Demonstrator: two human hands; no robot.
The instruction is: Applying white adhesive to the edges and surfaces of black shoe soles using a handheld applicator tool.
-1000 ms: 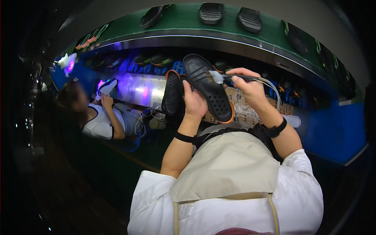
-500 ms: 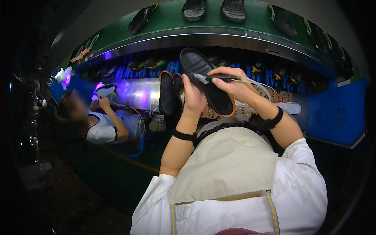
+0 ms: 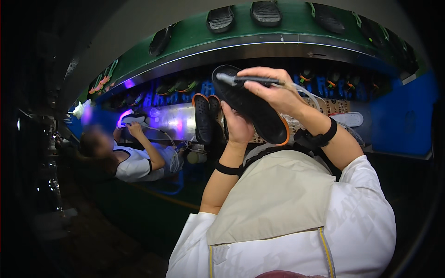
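Left hand (image 3: 238, 126) grips a black shoe sole (image 3: 252, 109) w/ orange edge from underneath, fingers closed on it, sole held up tilted in centre of view. Right hand (image 3: 273, 90) above it, fingers closed on a thin dark tool (image 3: 248, 79) w/ hose trailing right; tool tip touching far-left end of sole. More black soles (image 3: 204, 118) standing upright just left of left hand. Green conveyor (image 3: 296, 28) far side carries dark soles (image 3: 265, 13). Co-worker (image 3: 134, 160) at left, hands on a shoe under purple light.
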